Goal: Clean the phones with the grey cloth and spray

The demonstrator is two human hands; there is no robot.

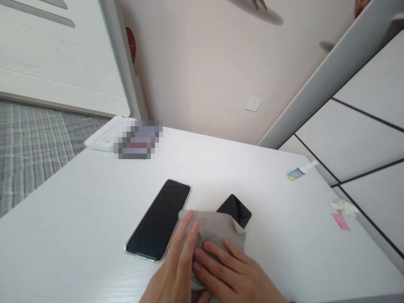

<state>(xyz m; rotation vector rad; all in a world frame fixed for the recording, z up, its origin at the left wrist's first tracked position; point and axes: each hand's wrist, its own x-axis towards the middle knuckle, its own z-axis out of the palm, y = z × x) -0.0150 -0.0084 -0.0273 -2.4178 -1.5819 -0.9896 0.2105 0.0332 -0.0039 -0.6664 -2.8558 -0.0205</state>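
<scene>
Both my hands press on a grey microfiber cloth [214, 229] near the front of the white table [78, 210]. My left hand [173, 269] holds the cloth's left side, and my right hand [227, 269] lies across its lower right part. The cloth covers most of a black glossy phone [235, 209], leaving one corner showing. To the left, a second black phone [158, 219] in a clear case lies face up, with its lower right edge close to the cloth and my left hand.
A small spray bottle [299, 171] lies near the table's right edge. Crumpled tissue [342, 208] and a pink note [341, 221] lie further right. A pixelated object [139, 139] rests on white packaging [104, 134] at the back edge. A plaid-covered bed [31, 155] lies beyond the left edge.
</scene>
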